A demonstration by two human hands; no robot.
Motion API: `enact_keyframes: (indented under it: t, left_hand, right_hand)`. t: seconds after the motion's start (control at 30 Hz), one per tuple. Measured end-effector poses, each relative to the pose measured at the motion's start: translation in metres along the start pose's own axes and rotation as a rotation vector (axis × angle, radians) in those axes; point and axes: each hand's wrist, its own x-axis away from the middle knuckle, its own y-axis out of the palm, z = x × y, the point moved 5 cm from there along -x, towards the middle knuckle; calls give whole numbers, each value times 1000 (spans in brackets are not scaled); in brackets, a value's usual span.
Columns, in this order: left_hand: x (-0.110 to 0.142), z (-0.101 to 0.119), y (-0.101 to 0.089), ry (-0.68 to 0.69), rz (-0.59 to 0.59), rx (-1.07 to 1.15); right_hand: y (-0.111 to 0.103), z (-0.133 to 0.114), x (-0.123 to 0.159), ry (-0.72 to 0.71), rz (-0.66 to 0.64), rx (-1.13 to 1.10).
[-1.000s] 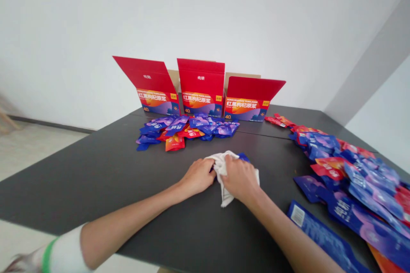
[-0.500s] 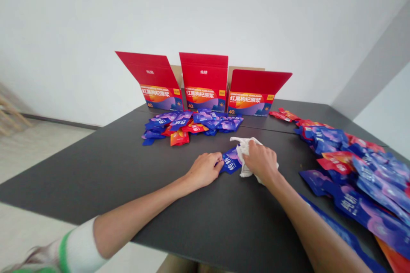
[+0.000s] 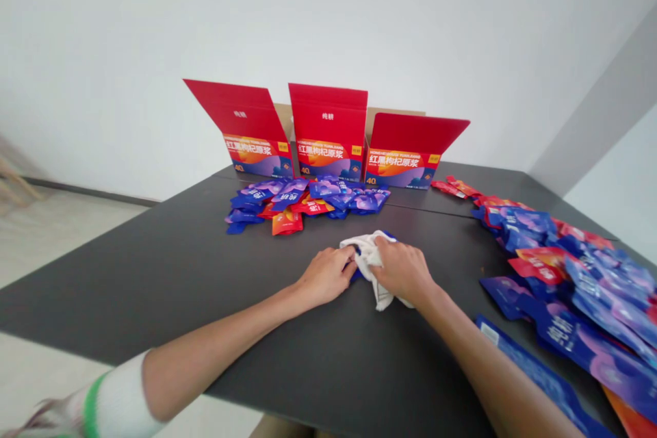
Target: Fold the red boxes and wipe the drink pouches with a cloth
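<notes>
My right hand (image 3: 404,271) is closed on a crumpled white cloth (image 3: 367,253) and presses it onto a blue sachet (image 3: 358,274) lying on the dark table (image 3: 179,267). Only small bits of the sachet show under the cloth. My left hand (image 3: 326,276) rests beside it with its fingers pinching the sachet's left edge. A pile of blue, purple and orange sachets (image 3: 302,202) lies just beyond my hands.
Three open red boxes (image 3: 328,140) stand in a row at the table's far edge, lids up. A long heap of blue and red sachets (image 3: 569,267) runs along the right side. White wall behind; pale floor at left.
My right hand has swept the cloth back left over the blue sachet, which lay mostly uncovered half a second ago. The left hand has stayed at the sachet's edge.
</notes>
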Motion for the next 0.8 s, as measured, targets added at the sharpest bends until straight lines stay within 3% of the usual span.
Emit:
enact_keyframes:
  t: [0.1, 0.27, 0.43, 0.57, 0.73, 0.8]
  left_hand:
    - [0, 0, 1, 16, -1, -6]
    - [0, 1, 2, 43, 25, -55]
    - [2, 3, 1, 60, 14, -66]
    - [4, 3, 1, 80, 8, -69]
    - [4, 3, 1, 88, 0, -74]
    - [4, 4, 2, 101, -3, -76]
  right_hand:
    - [-1, 13, -1, 197, -8, 37]
    - [-3, -1, 0, -13, -5, -9]
    - [-4, 14, 2, 237, 7, 41]
    - [-3, -4, 4, 0, -2, -17]
    - [-6, 3, 7, 190, 20, 15]
    - [-6, -2, 9, 92, 17, 1]
